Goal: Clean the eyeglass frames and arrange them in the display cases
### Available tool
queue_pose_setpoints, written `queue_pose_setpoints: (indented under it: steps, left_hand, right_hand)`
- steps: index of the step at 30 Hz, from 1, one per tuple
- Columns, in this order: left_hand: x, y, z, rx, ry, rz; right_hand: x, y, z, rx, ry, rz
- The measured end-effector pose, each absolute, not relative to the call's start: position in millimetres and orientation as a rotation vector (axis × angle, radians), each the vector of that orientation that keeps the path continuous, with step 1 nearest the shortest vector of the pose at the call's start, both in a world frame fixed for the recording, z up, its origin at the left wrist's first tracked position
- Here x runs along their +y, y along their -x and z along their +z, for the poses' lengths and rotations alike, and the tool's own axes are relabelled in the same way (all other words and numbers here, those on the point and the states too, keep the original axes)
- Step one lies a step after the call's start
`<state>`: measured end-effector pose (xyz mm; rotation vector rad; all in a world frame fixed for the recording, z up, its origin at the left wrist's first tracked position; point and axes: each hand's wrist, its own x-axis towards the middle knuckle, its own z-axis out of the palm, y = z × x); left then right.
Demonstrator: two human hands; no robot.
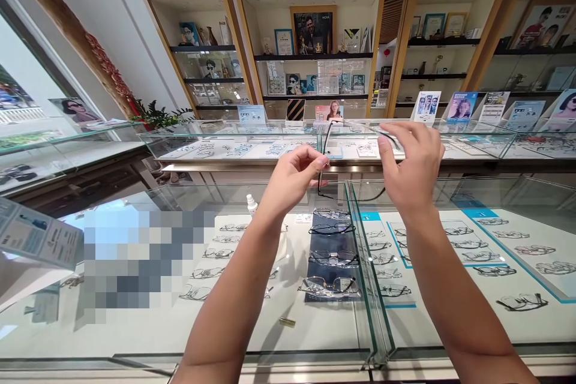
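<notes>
While a person's left hand [294, 177] pinches one side of a thin, dark-framed pair of eyeglasses [324, 139], the right hand [411, 162] grips the other between thumb and fingertips, a two-ended hold that likely steadies them in mid-air. Below the fingers, inside a clear glass display case [306, 355], more spectacles [332, 229] line a dark-blue rectangular tray [333, 242], spaced presumably for easy viewing.
</notes>
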<state>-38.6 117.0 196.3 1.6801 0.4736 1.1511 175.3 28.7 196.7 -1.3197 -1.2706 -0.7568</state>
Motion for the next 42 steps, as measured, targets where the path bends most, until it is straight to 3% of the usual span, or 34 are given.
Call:
queue_pose_setpoints:
  steps: [12, 23, 26, 30, 33, 36, 39, 42]
  left_hand:
    - [120, 39, 195, 0.476, -1.681, 1.089]
    - [95, 35, 194, 0.437, -1.546, 1.108]
    - [94, 39, 187, 0.432, -1.553, 1.072]
    - [105, 54, 168, 0.429, -1.862, 1.195]
    - [127, 79, 139, 0.652, -2.099, 1.495]
    - [159, 107, 97, 1.269, -1.889, 1.899]
    - [190, 126, 53, 1.795, -1.622, 1.624]
    - [210, 135, 22, 1.869, -1.537, 1.379]
  right_hand:
    - [30, -166, 194, -1.236, 1.218, -0.761]
    - [30, -130, 181, -1.658, 1.029, 0.191]
    - [29, -121, 178, -1.684, 1.021, 0.242]
    - [33, -117, 165, -1.683, 1.155, 0.07]
    - [39, -127, 142, -1.658, 1.278, 0.019]
    - [42, -144, 112, -1.634, 1.32, 0.042]
    - [43, -160, 84, -1.578, 1.261, 0.066]
    - [47, -169, 63, -1.502, 1.206, 0.047]
